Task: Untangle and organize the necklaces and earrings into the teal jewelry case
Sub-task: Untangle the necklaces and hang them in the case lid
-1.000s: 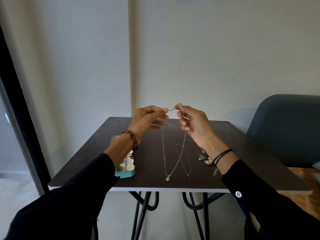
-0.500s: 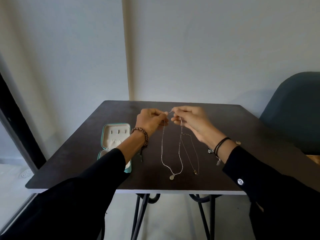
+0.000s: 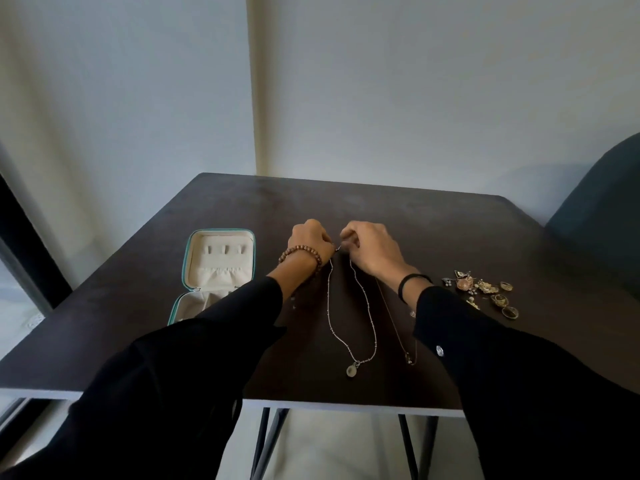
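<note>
- Here, a dark square table (image 3: 433,230) on black metal legs (image 3: 266,441), set against a pale wall (image 3: 415,81). A dark window frame (image 3: 20,237) stands at 9 o'clock and a teal chair (image 3: 602,209) at 3 o'clock.
- Case (image 3: 221,271): teal, open, cream-lined, flat on the table at 9 o'clock of the hands. Its near half is partly hidden by the left sleeve (image 3: 207,341).
- Left hand (image 3: 310,239), with a bead bracelet (image 3: 301,254), and right hand (image 3: 372,251), with a black band (image 3: 412,282): fingers curled, each pinching a top end of the necklace (image 3: 329,299). The fingertips almost meet near table centre.
- Necklace: silver beaded loop lying on the table towards 6 o'clock, its pale pendant (image 3: 352,370) near the front edge.
- Thin chain (image 3: 394,323): just beside the necklace at 3 o'clock, running under the right wrist. Whether that hand holds it cannot be told.
- Earrings and rings (image 3: 481,292): loose pile at 3 o'clock of the right wrist, apart from both chains.
- Change: a second ago the hands were raised before the wall with the necklace hanging. They are now low over the tabletop, and the loop lies spread. The case lid and the pile have come into full view.
- Room: open tabletop stretches at 12 o'clock beyond the hands and at 2 o'clock behind the pile. The pendant and the thin chain's tip sit close to the 6 o'clock edge.
</note>
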`<state>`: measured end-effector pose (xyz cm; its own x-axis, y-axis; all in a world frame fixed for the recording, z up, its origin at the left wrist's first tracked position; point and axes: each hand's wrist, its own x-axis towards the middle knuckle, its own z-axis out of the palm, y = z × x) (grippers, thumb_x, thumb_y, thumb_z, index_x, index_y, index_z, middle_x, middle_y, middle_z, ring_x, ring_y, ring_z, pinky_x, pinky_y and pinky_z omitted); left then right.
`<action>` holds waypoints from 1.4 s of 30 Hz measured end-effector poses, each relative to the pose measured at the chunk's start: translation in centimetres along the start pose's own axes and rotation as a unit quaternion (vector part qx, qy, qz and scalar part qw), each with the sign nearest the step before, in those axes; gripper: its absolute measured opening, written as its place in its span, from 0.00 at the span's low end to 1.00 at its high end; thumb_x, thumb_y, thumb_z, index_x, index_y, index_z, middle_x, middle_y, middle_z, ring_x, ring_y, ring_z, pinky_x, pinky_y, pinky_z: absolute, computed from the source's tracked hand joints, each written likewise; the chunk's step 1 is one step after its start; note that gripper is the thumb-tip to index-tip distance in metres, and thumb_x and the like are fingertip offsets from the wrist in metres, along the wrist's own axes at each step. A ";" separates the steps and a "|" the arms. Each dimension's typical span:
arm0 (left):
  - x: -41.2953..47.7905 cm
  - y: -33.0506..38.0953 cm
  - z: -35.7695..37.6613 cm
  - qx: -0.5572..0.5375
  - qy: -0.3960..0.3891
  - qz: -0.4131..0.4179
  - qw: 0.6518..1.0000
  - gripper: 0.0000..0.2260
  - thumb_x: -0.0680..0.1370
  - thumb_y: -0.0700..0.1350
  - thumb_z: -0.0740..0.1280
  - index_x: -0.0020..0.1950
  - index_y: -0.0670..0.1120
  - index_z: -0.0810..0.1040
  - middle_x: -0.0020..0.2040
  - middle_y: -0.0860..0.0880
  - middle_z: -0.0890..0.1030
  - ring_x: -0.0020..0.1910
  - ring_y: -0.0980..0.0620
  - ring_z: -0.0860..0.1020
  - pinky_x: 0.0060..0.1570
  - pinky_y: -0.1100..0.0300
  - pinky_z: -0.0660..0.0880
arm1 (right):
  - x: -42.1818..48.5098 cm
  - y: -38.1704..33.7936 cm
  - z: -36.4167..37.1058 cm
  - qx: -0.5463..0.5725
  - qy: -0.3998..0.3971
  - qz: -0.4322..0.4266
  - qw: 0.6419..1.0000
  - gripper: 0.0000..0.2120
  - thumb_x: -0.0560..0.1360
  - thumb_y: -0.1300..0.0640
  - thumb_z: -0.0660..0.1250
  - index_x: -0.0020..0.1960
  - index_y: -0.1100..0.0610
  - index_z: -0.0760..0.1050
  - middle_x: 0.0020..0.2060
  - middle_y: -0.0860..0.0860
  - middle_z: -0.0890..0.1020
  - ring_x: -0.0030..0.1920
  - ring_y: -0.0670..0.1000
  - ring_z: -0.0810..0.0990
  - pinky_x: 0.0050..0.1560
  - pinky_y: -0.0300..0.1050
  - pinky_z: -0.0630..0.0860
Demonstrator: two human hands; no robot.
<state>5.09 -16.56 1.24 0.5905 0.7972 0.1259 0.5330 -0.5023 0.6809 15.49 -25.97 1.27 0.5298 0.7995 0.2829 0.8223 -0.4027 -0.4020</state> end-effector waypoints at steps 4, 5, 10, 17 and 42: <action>-0.4 -0.4 -0.2 0.010 0.015 -0.006 1.000 0.08 0.75 0.39 0.70 0.53 0.41 0.83 0.55 0.41 0.82 0.53 0.42 0.81 0.54 0.51 0.80 | -0.1 -0.2 0.1 -0.007 -0.010 -0.005 1.000 0.09 0.80 0.59 0.68 0.60 0.53 0.80 0.53 0.49 0.84 0.55 0.52 0.81 0.54 0.53 0.81; -0.6 -0.5 -0.3 0.009 0.018 -0.002 1.000 0.08 0.75 0.38 0.70 0.53 0.41 0.83 0.55 0.41 0.82 0.53 0.42 0.81 0.55 0.51 0.80 | -0.2 -0.2 0.1 -0.011 -0.008 -0.012 1.000 0.09 0.80 0.59 0.68 0.60 0.53 0.80 0.54 0.49 0.83 0.55 0.52 0.81 0.54 0.53 0.81; -2.7 -0.4 -2.3 -0.024 0.042 0.014 0.999 0.06 0.74 0.37 0.71 0.50 0.41 0.85 0.52 0.41 0.84 0.52 0.43 0.82 0.55 0.52 0.80 | -1.9 -1.9 -0.6 0.008 0.000 -0.039 0.999 0.10 0.79 0.57 0.69 0.59 0.53 0.80 0.55 0.50 0.83 0.53 0.52 0.81 0.53 0.53 0.81; -8.5 -1.8 -6.9 -0.043 0.079 0.028 0.996 0.06 0.75 0.39 0.70 0.50 0.42 0.86 0.48 0.44 0.85 0.50 0.48 0.82 0.52 0.55 0.79 | -6.4 -7.2 -1.5 0.083 0.004 -0.079 0.993 0.08 0.78 0.53 0.72 0.55 0.53 0.82 0.51 0.48 0.85 0.50 0.48 0.83 0.50 0.45 0.80; -18.2 -14.2 -14.7 -0.163 0.104 -0.082 0.978 0.06 0.76 0.43 0.73 0.50 0.44 0.82 0.47 0.46 0.84 0.44 0.51 0.82 0.38 0.62 0.81 | -12.9 -21.2 3.3 -0.008 -0.090 -0.116 0.989 0.07 0.75 0.61 0.71 0.52 0.60 0.85 0.55 0.58 0.82 0.54 0.60 0.82 0.55 0.54 0.82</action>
<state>-22.15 -19.04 -0.07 0.3594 0.9257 0.1174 0.3683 -0.2564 0.8936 -9.50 -26.27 3.26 0.2819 0.9370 0.2063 0.9217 -0.2048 -0.3294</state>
